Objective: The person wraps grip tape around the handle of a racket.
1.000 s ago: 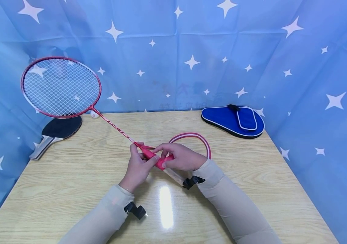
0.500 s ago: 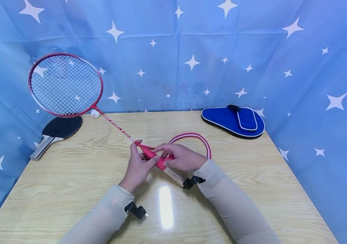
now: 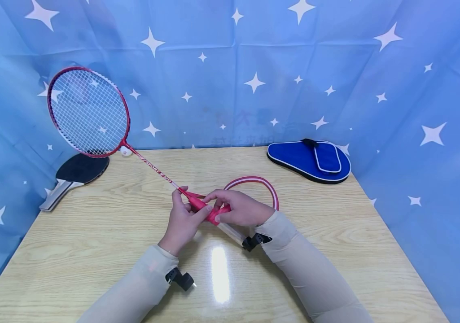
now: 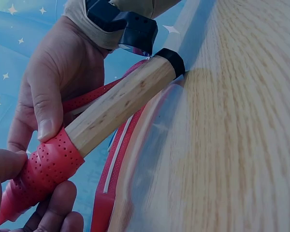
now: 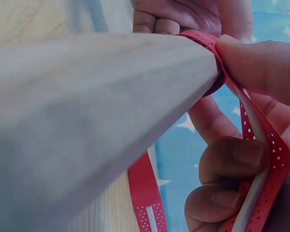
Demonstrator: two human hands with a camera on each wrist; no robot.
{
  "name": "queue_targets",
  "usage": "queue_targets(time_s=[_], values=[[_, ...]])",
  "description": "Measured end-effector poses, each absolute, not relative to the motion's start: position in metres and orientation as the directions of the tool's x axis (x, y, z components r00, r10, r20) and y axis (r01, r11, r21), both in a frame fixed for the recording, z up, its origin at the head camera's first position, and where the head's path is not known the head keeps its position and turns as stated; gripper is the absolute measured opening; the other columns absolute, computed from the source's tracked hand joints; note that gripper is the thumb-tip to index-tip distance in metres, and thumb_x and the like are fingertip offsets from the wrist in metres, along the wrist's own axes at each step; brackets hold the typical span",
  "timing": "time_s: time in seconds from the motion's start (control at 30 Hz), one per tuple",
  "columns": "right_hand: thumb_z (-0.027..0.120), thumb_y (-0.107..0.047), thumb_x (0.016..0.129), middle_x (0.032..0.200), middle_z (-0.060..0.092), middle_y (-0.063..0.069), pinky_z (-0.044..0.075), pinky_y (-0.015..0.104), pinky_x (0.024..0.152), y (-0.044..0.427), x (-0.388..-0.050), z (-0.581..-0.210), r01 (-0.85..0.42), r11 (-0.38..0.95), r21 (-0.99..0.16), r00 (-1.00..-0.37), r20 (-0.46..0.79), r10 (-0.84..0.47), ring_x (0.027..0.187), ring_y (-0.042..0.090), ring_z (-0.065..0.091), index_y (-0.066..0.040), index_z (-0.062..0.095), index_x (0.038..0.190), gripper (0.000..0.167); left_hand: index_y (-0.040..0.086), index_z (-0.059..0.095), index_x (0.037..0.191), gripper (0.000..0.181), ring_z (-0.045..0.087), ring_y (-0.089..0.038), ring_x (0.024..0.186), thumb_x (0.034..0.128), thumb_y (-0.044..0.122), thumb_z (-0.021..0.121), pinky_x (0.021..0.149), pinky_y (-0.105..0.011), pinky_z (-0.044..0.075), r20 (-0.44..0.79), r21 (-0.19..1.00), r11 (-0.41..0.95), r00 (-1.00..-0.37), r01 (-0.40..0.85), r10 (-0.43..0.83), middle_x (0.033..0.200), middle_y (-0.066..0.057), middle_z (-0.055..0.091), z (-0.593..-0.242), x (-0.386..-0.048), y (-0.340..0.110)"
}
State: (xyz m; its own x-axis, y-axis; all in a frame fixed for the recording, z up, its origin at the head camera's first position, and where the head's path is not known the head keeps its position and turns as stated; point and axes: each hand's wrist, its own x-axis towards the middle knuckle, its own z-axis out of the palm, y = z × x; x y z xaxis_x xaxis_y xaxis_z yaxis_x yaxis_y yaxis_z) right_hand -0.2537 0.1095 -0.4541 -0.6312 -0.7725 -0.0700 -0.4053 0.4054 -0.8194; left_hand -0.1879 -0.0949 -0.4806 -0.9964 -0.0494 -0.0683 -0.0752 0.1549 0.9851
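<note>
A red badminton racket (image 3: pixel 151 167) slants up to the left, its head raised over the table's back edge. My left hand (image 3: pixel 182 223) grips its handle where red perforated grip tape (image 4: pixel 53 162) is wound on. Below that winding, the bare wooden handle (image 4: pixel 128 99) shows, ending in a black cap. My right hand (image 3: pixel 243 207) pinches the tape at the winding's lower edge, with the thumb pressing it against the wood. The loose strip (image 5: pixel 268 159), red with a white backing line, runs through the right fingers and loops onto the table behind that hand.
A black table tennis paddle (image 3: pixel 82 168) lies at the back left, partly below the racket head. Near it sits a white ball (image 3: pixel 125 151). A blue paddle case (image 3: pixel 308 160) rests at the back right. Behind the wooden table (image 3: pixel 104 242) hangs a blue star-patterned curtain (image 3: pixel 197 67).
The racket has turned about its shaft, so its head looks narrower and stands a little higher and further right. Both hands have stayed nearly in place.
</note>
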Motion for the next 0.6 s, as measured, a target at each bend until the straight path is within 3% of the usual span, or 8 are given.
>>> queue_targets(time_s=[0.1, 0.37, 0.6], values=[[0.074, -0.005, 0.095, 0.109, 0.071, -0.002, 0.058, 0.032, 0.080, 0.1110, -0.2543, -0.4536, -0.391, 0.407, -0.825, -0.628, -0.084, -0.774, 0.087, 0.016, 0.067, -0.027, 0.059, 0.144, 0.056, 0.016, 0.022, 0.153, 0.082, 0.074, -0.020, 0.080, 0.0938, 0.016, 0.079, 0.068, -0.026, 0.056, -0.077, 0.984, 0.160, -0.996, -0.084, -0.052, 0.104, -0.021, 0.074, -0.4793, -0.1884, -0.0937], [0.068, -0.005, 0.100, 0.111, 0.076, -0.003, 0.056, 0.034, 0.087, 0.1120, -0.2539, -0.4514, -0.366, 0.389, -0.845, -0.602, -0.104, -0.792, 0.100, 0.013, 0.070, -0.023, 0.056, 0.150, 0.054, 0.014, 0.023, 0.151, 0.079, 0.073, -0.018, 0.079, 0.0927, 0.010, 0.077, 0.067, -0.025, 0.055, -0.059, 0.990, 0.127, -0.997, -0.064, -0.044, 0.100, -0.022, 0.075, -0.4795, -0.1894, -0.0935], [0.070, -0.001, 0.095, 0.108, 0.075, -0.001, 0.056, 0.032, 0.075, 0.1127, -0.2548, -0.4531, -0.362, 0.390, -0.847, -0.609, -0.102, -0.786, 0.093, 0.016, 0.069, -0.025, 0.057, 0.148, 0.060, 0.018, 0.023, 0.155, 0.085, 0.074, -0.022, 0.082, 0.0922, 0.011, 0.079, 0.072, -0.025, 0.057, -0.066, 0.989, 0.133, -0.997, -0.070, -0.030, 0.099, -0.021, 0.075, -0.4803, -0.1899, -0.0941]])
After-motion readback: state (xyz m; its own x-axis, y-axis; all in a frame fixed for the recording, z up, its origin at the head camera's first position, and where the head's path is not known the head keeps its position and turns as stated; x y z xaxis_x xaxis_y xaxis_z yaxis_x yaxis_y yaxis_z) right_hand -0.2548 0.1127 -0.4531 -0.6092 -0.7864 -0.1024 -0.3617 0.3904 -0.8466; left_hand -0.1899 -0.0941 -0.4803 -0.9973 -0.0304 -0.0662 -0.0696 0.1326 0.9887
